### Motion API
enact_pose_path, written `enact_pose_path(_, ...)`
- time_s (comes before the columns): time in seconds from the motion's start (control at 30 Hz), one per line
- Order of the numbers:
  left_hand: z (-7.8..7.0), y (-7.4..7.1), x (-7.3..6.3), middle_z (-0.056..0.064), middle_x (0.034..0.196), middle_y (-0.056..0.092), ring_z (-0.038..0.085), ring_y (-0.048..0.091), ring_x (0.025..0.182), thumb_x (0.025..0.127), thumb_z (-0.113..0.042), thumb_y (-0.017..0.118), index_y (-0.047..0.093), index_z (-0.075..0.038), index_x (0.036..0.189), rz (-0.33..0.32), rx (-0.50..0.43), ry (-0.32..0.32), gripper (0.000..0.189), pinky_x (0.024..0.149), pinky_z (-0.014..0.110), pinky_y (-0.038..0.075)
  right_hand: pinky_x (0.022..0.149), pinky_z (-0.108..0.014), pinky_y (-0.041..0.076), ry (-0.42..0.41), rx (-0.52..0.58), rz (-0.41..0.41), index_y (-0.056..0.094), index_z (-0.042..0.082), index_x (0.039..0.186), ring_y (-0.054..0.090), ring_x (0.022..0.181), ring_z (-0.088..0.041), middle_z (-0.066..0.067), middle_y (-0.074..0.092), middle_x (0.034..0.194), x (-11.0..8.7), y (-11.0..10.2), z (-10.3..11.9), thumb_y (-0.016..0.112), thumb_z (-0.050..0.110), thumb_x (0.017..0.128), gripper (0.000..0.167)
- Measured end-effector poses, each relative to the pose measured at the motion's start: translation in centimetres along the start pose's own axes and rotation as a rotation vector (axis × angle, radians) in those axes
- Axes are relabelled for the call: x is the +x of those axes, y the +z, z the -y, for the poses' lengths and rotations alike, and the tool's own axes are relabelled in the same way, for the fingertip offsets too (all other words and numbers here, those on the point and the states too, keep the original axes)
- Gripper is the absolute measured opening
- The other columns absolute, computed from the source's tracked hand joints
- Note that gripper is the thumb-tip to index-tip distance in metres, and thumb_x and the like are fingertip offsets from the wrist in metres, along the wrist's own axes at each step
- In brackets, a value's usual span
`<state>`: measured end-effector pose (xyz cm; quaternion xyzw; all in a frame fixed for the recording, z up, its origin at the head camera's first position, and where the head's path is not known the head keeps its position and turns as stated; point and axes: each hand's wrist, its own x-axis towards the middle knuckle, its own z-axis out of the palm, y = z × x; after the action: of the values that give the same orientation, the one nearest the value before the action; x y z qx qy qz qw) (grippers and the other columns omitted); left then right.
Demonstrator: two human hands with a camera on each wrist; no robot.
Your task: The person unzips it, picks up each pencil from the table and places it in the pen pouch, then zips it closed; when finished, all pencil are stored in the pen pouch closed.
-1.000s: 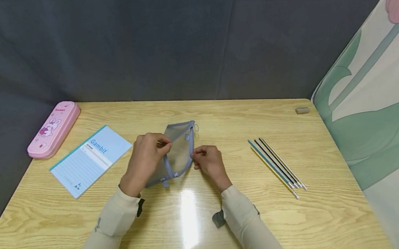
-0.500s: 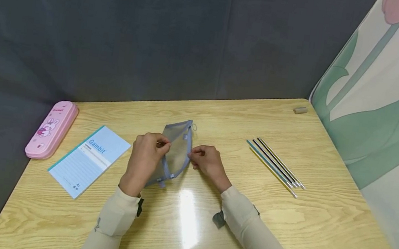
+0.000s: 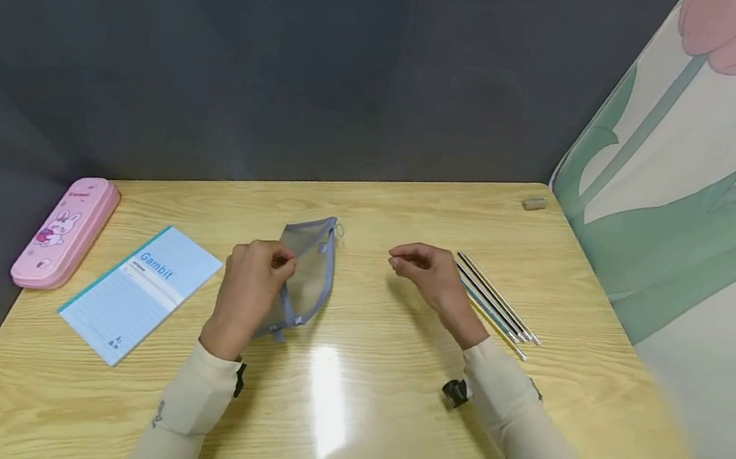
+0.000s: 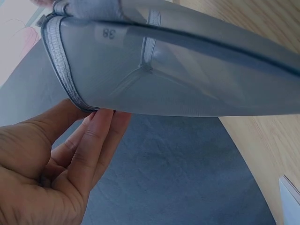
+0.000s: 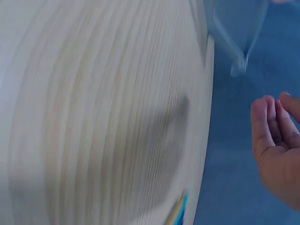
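Observation:
My left hand (image 3: 243,292) pinches the edge of a grey translucent zip pouch (image 3: 310,272) between thumb and fingertips. In the left wrist view, the left hand (image 4: 77,161) holds the pouch (image 4: 197,86) at a corner beside its zip tape, and its mouth gapes. The right hand (image 3: 435,284) hovers above the table, apart from the pouch, with loosely bent fingers and nothing visible in them. Several pencils (image 3: 495,295) lie close beside that hand; their tips also show at the bottom of the right wrist view.
Left of the pouch lies a blue Gambit notebook (image 3: 141,294). A pink pencil case (image 3: 66,233) with a rabbit picture rests at the table's left edge. At the far right corner sits a small greyish-brown block (image 3: 534,204). Dark cloth (image 3: 277,68) hangs behind the wooden table (image 3: 380,420).
The right hand has let go of the pouch's zip edge and moved right toward the pencils. My left hand keeps its pinch on the pouch. The head view has turned slightly right.

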<state>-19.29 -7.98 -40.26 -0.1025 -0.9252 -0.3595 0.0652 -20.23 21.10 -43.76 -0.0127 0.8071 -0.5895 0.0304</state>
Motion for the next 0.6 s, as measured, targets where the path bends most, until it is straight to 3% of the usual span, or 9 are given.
enact_pose_path(0.13, 0.0, -0.2, 0.0, 0.021, 0.103, 0.080, 0.031, 0.077, 0.083, 0.105, -0.005, 0.072, 0.082, 0.005, 0.107, 0.015, -0.004, -0.007, 0.014, 0.070, 0.044, 0.064, 0.108, -0.051, 0.054, 0.038, 0.052, -0.014, 0.069, -0.008, 0.137, 0.069, 0.122, -0.039, -0.019, 0.072, 0.130, -0.6, -4.7, -1.4, 0.070, 0.014, 0.109, 0.035)
enact_pose_path(0.3, -0.2, -0.7, -0.3, 0.023, 0.103, 0.079, 0.032, 0.077, 0.082, 0.106, -0.005, 0.070, 0.081, 0.007, 0.108, 0.026, 0.003, 0.000, 0.016, 0.068, 0.045, 0.063, 0.105, -0.040, 0.056, 0.057, 0.003, -0.055, 0.067, -0.007, 0.141, 0.071, 0.116, -0.025, -0.018, 0.071, 0.134, -1.9, -9.5, -3.7, 0.070, 0.020, 0.109, 0.041)
enact_pose_path(0.47, 0.1, -1.7, -1.1, 0.025, 0.104, 0.078, 0.035, 0.077, 0.083, 0.106, -0.005, 0.070, 0.081, 0.007, 0.108, 0.016, 0.019, 0.001, 0.016, 0.069, 0.047, 0.063, 0.100, -0.029, 0.057, 0.079, -0.079, -0.079, 0.066, -0.009, 0.140, 0.072, 0.110, -0.016, -0.018, 0.072, 0.131, -2.8, -12.5, -5.5, 0.071, 0.018, 0.109, 0.042)
enact_pose_path(0.6, 0.3, -2.3, -1.6, 0.026, 0.103, 0.078, 0.035, 0.076, 0.081, 0.107, -0.005, 0.070, 0.080, 0.007, 0.108, 0.006, 0.015, 0.002, 0.016, 0.067, 0.048, 0.062, 0.094, -0.024, 0.058, 0.096, -0.152, -0.092, 0.068, -0.009, 0.136, 0.072, 0.105, -0.009, -0.021, 0.073, 0.130, -3.1, -13.7, -6.9, 0.070, 0.014, 0.109, 0.036)
